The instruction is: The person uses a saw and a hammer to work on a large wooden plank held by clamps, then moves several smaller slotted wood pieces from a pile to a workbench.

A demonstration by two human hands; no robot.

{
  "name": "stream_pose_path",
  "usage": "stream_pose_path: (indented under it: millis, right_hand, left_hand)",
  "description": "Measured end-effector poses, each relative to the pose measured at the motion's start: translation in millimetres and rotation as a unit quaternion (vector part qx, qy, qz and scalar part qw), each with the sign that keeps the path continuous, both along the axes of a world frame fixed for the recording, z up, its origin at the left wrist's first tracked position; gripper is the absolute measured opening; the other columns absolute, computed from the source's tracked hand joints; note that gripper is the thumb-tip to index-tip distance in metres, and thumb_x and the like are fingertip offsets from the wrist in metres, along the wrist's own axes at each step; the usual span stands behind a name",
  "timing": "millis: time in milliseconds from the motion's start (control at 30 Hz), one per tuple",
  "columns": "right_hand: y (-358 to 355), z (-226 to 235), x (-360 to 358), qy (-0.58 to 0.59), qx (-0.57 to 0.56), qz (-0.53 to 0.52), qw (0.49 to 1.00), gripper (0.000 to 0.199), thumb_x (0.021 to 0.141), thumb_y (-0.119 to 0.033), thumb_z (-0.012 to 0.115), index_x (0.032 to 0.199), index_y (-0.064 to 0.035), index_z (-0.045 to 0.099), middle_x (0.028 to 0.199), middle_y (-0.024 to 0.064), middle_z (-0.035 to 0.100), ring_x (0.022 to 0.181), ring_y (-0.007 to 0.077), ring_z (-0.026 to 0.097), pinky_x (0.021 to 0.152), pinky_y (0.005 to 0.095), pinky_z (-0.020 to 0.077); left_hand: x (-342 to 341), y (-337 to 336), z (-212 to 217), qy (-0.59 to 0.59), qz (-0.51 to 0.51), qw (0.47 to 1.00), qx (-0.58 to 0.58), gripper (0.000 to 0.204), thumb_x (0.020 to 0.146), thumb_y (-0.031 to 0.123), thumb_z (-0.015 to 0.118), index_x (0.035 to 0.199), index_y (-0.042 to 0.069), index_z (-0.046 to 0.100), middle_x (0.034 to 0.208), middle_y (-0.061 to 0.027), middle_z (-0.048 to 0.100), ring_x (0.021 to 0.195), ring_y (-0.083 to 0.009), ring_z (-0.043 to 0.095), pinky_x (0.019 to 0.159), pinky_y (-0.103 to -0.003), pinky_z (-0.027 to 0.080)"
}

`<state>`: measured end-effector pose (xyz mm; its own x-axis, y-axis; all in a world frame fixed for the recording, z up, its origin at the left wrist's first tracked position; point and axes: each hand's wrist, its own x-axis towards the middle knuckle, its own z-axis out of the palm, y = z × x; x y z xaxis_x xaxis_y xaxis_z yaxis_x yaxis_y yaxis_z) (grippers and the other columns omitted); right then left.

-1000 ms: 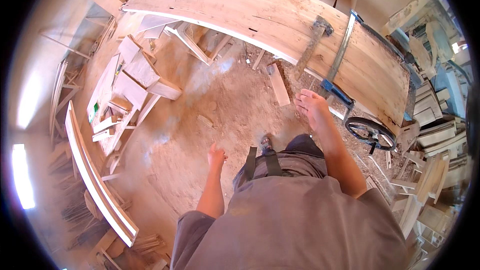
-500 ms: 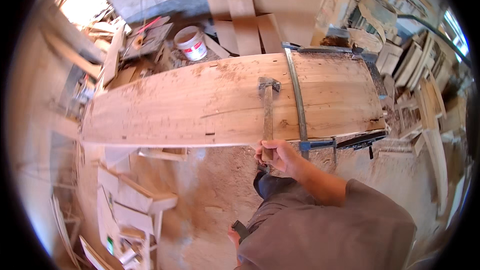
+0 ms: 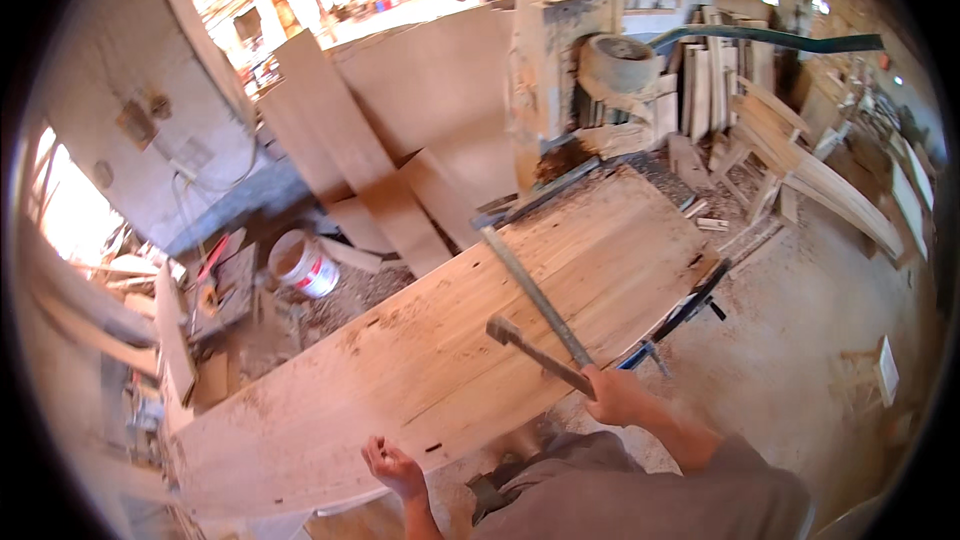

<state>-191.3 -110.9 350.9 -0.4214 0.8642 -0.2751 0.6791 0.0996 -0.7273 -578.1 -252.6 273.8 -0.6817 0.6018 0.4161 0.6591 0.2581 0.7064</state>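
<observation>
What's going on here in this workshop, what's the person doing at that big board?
A person stands at a wide glued-up wooden panel in a cluttered woodshop. Their right hand grips the handle of a hammer, its head resting on the panel beside a long metal bar clamp that runs across the board. The left hand is curled in a loose fist near the panel's near edge, holding nothing visible. A white bucket sits on the floor beyond.

In the lower middle of the frame, the right hand [image 3: 612, 397] grips a hammer [image 3: 535, 355] by its handle, its head over a wide wooden panel [image 3: 420, 370]. The left hand [image 3: 393, 467] hangs curled, apparently empty, at the panel's near edge. A long bar clamp [image 3: 535, 295] crosses the panel.
</observation>
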Motion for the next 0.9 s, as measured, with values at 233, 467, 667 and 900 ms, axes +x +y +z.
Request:
stream_pose_path:
  millis: [233,467,667,900]
  right_hand:
    - [-70.1,-3.0,-32.7,0.049,-0.126,-0.045,0.99,0.048,0.072,-0.03,0.075,0.11,-0.0024,0.064,0.092,0.0254,0.068,0.093,0.0365,0.068,0.082,0.0457,0.0514]
    - [-137.5,12.2,-89.3,0.275,-0.308,-0.405,0.816,0.028,0.077,-0.009,0.072,0.097,-0.0008,0.055,0.068,0.0073,0.06,0.051,0.0127,0.058,0.047,0.0292,0.0479]
    - [-104.5,21.8,-125.1,0.353,-0.314,-0.45,0.758,0.026,0.078,-0.01,0.071,0.095,0.0011,0.055,0.069,0.0064,0.058,0.051,0.012,0.056,0.045,0.0268,0.0463]
    - [-95.9,-17.1,-135.7,0.447,-0.288,-0.482,0.696,0.023,0.082,-0.012,0.069,0.096,0.0002,0.056,0.066,0.0066,0.06,0.048,0.0123,0.058,0.044,0.0251,0.0442]
  left_hand:
    - [49.3,215.0,-52.8,0.036,-0.392,0.919,0.018,0.046,0.085,0.005,0.058,0.129,-0.006,0.055,0.132,-0.026,0.054,0.127,-0.042,0.048,0.11,-0.047,0.037]
    - [141.2,318.9,-41.7,0.213,-0.639,0.738,-0.041,0.049,0.097,0.031,0.053,0.141,0.007,0.051,0.154,-0.0123,0.041,0.145,-0.0336,0.03,0.119,-0.051,0.022]
    - [146.8,353.4,-56.1,0.302,-0.672,0.674,-0.058,0.048,0.099,0.036,0.051,0.138,0.009,0.056,0.154,-0.0067,0.042,0.146,-0.0264,0.031,0.12,-0.051,0.018]
    - [144.5,358.8,-58.3,0.302,-0.689,0.657,-0.049,0.049,0.1,0.039,0.05,0.139,0.009,0.055,0.155,-0.0074,0.04,0.146,-0.026,0.03,0.121,-0.048,0.017]
